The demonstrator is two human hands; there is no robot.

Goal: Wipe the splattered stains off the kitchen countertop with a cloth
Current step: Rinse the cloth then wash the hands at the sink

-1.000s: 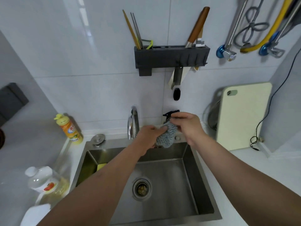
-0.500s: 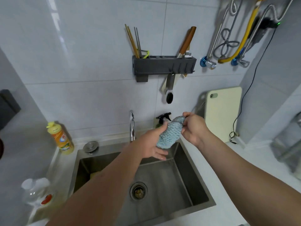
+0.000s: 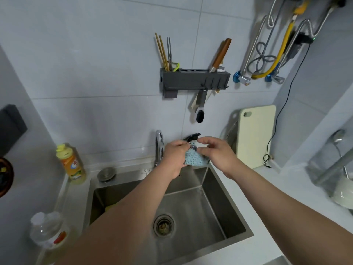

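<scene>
**Cloth held in both hands above the sink's back edge**

Around the hands: a steel sink (image 3: 238, 222) fills the lower centre of the frame, its drain (image 3: 163, 224) below the forearms. The tap (image 3: 159, 148) stands just left of the left hand (image 3: 172, 159). A yellow detergent bottle (image 3: 71, 163) sits at centre left, a clear bottle (image 3: 47, 230) at lower left. On the wall at upper centre hangs a grey utensil rack (image 3: 193, 81) with chopsticks (image 3: 162, 51) and a wooden-handled knife (image 3: 220, 54); a brush (image 3: 200, 116) dangles below it. A cream cutting board (image 3: 256, 136) leans at centre right. A dark spray nozzle (image 3: 193, 135) shows behind the hands, partly hidden by them.

The pale blue knitted cloth (image 3: 194, 159) hangs between the two hands at frame centre, over the sink's rear rim. The left hand pinches its top edge; the right hand (image 3: 219, 152) curls its fingers round the cloth's upper right side. The countertop (image 3: 286, 207) runs along the right.

Compared with half a second ago, the hands have drawn closer together and the left hand has shifted from beneath the cloth up to its top edge.
</scene>
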